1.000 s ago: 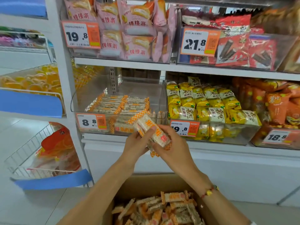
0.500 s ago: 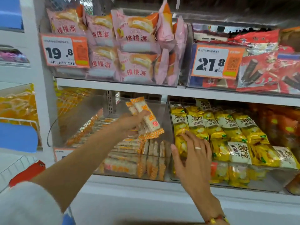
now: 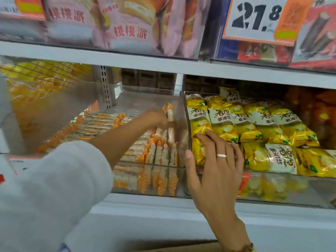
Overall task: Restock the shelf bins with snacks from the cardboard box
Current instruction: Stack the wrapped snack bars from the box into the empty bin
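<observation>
My left hand [image 3: 156, 117] reaches deep into the clear shelf bin [image 3: 151, 193] and holds orange-and-white snack packs [image 3: 170, 113] upright near the bin's right wall. More of the same packs [image 3: 161, 157] stand in rows along the bin's front, and others lie flat at the left. My right hand [image 3: 214, 160] rests with spread, straight fingers on the divider wall between this bin and the neighbouring bin of yellow snack bags [image 3: 258, 128]. A thin strip of the cardboard box [image 3: 190, 247] shows at the bottom edge.
Above, the upper shelf [image 3: 127, 59] carries pink cake packs [image 3: 131, 24] and red packs behind a 21.8 price tag [image 3: 258, 17]. Orange bags [image 3: 312, 110] fill the far right bin. A wire basket with yellow goods [image 3: 41, 79] hangs at the left.
My left hand has carried the packs from above the bin's front down to its right rear. My right hand has moved up against the divider wall. The view has closed in on the shelf.
</observation>
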The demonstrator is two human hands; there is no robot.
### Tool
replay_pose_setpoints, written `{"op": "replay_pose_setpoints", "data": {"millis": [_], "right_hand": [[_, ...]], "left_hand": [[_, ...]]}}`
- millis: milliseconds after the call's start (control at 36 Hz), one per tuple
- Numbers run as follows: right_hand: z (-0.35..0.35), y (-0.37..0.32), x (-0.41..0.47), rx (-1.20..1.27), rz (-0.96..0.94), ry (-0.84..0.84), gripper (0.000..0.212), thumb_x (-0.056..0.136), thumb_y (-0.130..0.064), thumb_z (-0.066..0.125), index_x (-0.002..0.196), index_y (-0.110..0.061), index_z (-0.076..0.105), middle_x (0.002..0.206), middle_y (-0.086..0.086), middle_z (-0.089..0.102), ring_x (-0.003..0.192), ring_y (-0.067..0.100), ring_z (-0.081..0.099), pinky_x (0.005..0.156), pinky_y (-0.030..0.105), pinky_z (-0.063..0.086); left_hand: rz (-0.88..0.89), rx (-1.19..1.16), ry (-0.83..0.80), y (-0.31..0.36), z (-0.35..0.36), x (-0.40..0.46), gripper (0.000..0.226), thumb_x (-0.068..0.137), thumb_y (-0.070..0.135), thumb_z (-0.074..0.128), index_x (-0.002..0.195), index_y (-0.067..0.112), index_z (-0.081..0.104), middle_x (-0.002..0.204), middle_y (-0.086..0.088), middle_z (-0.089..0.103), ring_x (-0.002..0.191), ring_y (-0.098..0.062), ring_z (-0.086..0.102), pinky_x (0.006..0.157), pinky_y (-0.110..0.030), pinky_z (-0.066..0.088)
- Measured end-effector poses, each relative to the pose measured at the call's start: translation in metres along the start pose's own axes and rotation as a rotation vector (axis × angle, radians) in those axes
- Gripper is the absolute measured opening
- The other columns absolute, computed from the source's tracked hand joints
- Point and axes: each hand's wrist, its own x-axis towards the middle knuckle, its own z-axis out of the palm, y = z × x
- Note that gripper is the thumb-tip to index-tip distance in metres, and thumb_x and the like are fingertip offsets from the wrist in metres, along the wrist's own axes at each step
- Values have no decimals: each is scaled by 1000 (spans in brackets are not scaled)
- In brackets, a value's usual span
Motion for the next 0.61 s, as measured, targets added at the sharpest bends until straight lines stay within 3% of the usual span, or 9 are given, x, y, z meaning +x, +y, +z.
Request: {"op": "replay_pose_setpoints", "data": {"millis": [111, 194, 250, 333, 444, 528, 611], "right_hand": [[-2, -1, 0, 2, 0, -7, 44, 97, -45, 38, 117, -16, 63, 124, 1, 59, 116, 19, 51, 110, 36, 25], [-3, -1, 0, 4, 0, -16, 45, 97, -46, 36, 118, -16, 63, 125, 1, 59, 117, 19, 51, 111, 36, 24], [-3, -1, 0, 1, -1, -18, 45, 97, -46, 35, 118, -17, 62, 125, 0, 58, 117, 19, 51, 111, 37, 25], [-3, -1, 0, 1, -2, -13, 45, 97, -46, 36, 118, -16, 62, 125, 0, 59, 117, 19, 51, 111, 38, 26], [-1, -1, 0, 0, -5, 3, 44, 96, -44, 37, 118, -15, 63, 124, 1, 60, 117, 19, 51, 110, 38, 26], [0, 0, -1, -11, -7, 13, 44, 96, -44, 38, 117, -15, 63, 124, 2, 60, 116, 20, 52, 110, 38, 26], [1, -1, -1, -7, -8, 19, 44, 96, -44, 38, 117, -15, 63, 123, 2, 60, 116, 20, 52, 110, 38, 26]], "left_hand": [[69, -7, -77, -11, 2, -1, 73, 94, 61, 33, 140, 5, 43, 142, -10, 44, 127, -30, 46, 93, -31, 41], [199, -48, 70, -23, 9, 5, 66, 96, 47, 46, 150, 14, 26, 156, -7, 28, 140, -28, 30, 109, -33, 31], [323, -33, 118, -28, 15, 4, 61, 98, 34, 50, 151, 20, 25, 156, -6, 26, 141, -29, 28, 112, -35, 29], [434, 46, 85, -27, 23, 2, 45, 102, 27, 40, 147, 25, 36, 153, -6, 33, 135, -29, 37, 108, -35, 34], [343, 228, -40, -25, 31, 7, 44, 105, 31, 25, 149, 30, 29, 155, -6, 30, 139, -26, 32, 109, -37, 32], [340, 133, -66, -29, 35, 11, 42, 104, 29, 34, 145, 22, 40, 149, -8, 41, 135, -24, 40, 107, -33, 32], [352, 101, -55, -38, 38, 19, 47, 104, 30, 34, 150, 19, 30, 157, -7, 25, 143, -22, 25, 113, -31, 20]]}}
